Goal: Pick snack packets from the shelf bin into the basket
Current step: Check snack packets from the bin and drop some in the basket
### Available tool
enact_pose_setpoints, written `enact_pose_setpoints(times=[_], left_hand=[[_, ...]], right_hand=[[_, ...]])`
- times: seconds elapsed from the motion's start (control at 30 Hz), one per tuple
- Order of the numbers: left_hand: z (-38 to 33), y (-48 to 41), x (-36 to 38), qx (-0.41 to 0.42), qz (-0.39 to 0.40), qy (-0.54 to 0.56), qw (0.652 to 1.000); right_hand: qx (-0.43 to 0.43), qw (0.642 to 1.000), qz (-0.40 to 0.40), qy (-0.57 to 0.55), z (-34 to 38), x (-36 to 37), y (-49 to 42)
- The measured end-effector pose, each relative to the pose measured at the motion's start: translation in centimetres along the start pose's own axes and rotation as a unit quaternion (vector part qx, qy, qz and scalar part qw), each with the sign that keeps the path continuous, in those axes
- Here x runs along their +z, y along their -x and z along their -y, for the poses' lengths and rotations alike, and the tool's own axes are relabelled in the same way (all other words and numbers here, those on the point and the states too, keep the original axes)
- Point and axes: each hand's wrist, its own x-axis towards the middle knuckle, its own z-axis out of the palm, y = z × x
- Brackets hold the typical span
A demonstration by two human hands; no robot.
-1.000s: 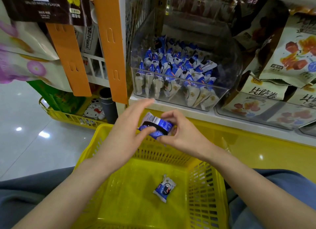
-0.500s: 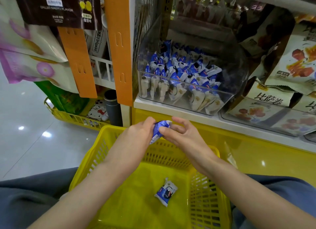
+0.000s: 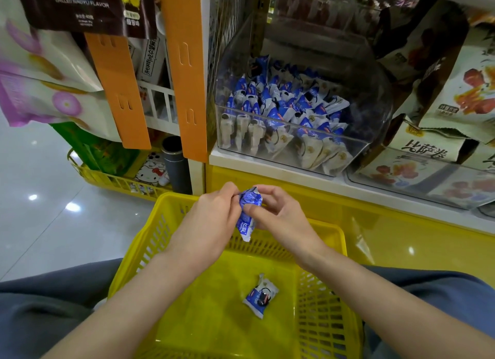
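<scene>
A blue-and-white snack packet [image 3: 247,211] hangs upright over the far rim of the yellow basket [image 3: 171,206], pinched between both hands. My left hand [image 3: 211,222] grips its left edge and my right hand [image 3: 278,216] holds its right side, thumb on the front. Another blue-and-white packet [image 3: 261,295] lies on the basket floor. Above, on the white shelf, the clear plastic bin [image 3: 356,155] holds several more of the same packets [image 3: 284,109].
Orange shelf uprights [image 3: 184,72] stand left of the bin. Large snack bags [image 3: 455,91] fill the shelf to the right, with a second clear bin [image 3: 417,182] below them. A second yellow basket [image 3: 115,180] and a dark tube [image 3: 175,166] sit on the floor at left.
The packet has turned from lying flat between my hands to hanging upright. Both hands have come closer together and dropped a little toward the basket rim.
</scene>
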Motion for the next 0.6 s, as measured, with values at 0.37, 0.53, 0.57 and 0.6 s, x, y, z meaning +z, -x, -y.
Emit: enact_pose_setpoints(times=[0.37, 0.53, 0.57, 0.6], left_hand=[[0.1, -0.5, 0.5, -0.094, 0.04, 0.229, 0.968], [-0.7, -1.6, 0.0, -0.247, 0.043, 0.46, 0.852], [-0.8, -1.7, 0.0, -0.252, 0.05, 0.465, 0.847], [-0.9, -1.6, 0.1, -0.241, 0.054, 0.453, 0.857]], right_hand=[[-0.055, 0.997, 0.012, 0.049, 0.1, -1.2, -0.8], [-0.09, 0.989, 0.038, 0.108, 0.1, -1.0, -0.6], [-0.098, 0.987, 0.022, 0.128, 0.1, -1.0, -0.6], [-0.109, 0.983, 0.008, 0.148, 0.0, -1.0, -0.5]])
